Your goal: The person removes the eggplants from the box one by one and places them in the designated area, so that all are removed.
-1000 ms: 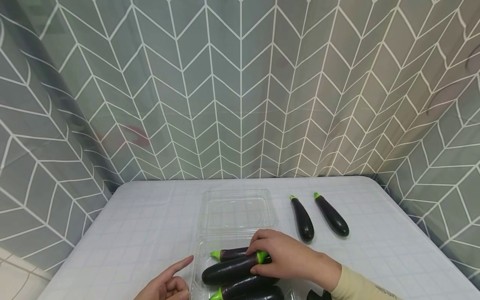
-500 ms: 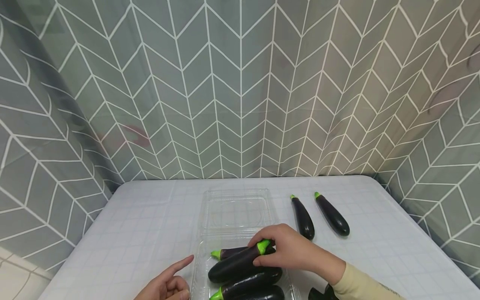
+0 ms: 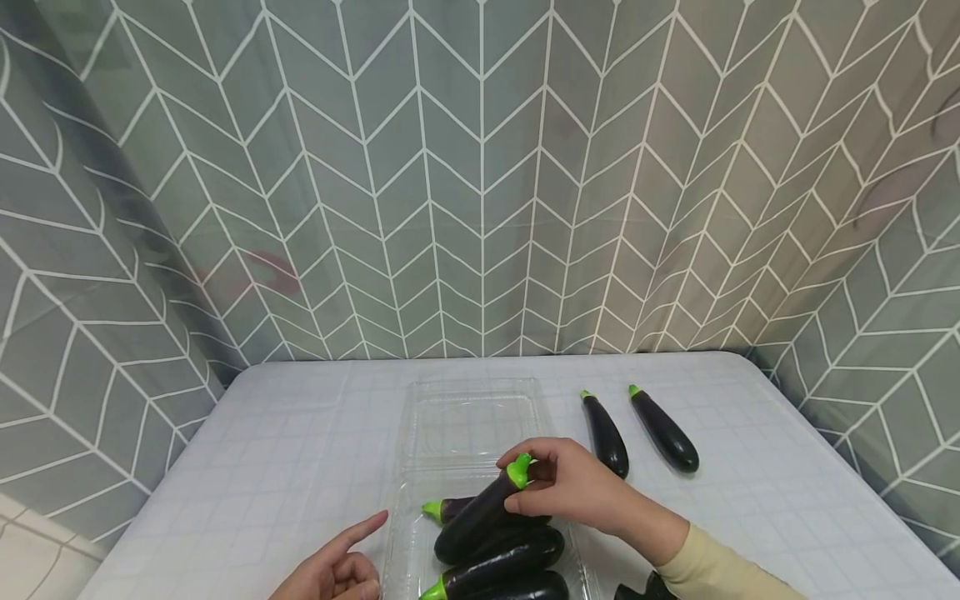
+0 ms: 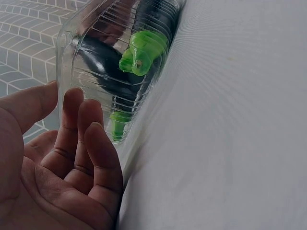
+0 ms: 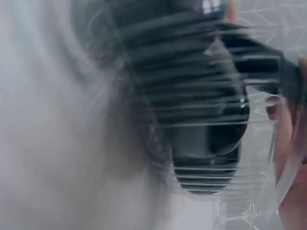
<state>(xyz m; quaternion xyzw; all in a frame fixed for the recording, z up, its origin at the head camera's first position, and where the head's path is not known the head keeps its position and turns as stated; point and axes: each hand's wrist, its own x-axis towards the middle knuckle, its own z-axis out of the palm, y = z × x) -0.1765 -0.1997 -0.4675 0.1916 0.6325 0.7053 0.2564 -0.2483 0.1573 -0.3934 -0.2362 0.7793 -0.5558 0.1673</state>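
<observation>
My right hand [image 3: 570, 487] grips a dark purple eggplant [image 3: 474, 521] near its green cap. That end is tilted up, and the rounded end hangs over the clear plastic container [image 3: 400, 542]. Several more eggplants lie in the container, among them one in front [image 3: 517, 558] with its green cap to the left. The left wrist view shows green caps [image 4: 144, 50] through the ribbed wall. Beside the container's left edge, my left hand [image 3: 330, 567] has its index finger stretched to the rim and the other fingers loosely bent, holding nothing. The right wrist view is blurred.
The container's clear lid [image 3: 474, 417] lies folded back behind it. To the right, two eggplants [image 3: 606, 437] [image 3: 666, 432] rest on the white tablecloth [image 3: 315, 442]. A black object [image 3: 643, 588] sits at the bottom edge under the right sleeve. A patterned curtain [image 3: 480, 183] surrounds the table.
My right hand has moved up and slightly away, raising the eggplant's capped end and tilting it more steeply; its rounded end has shifted right. My left hand has not moved.
</observation>
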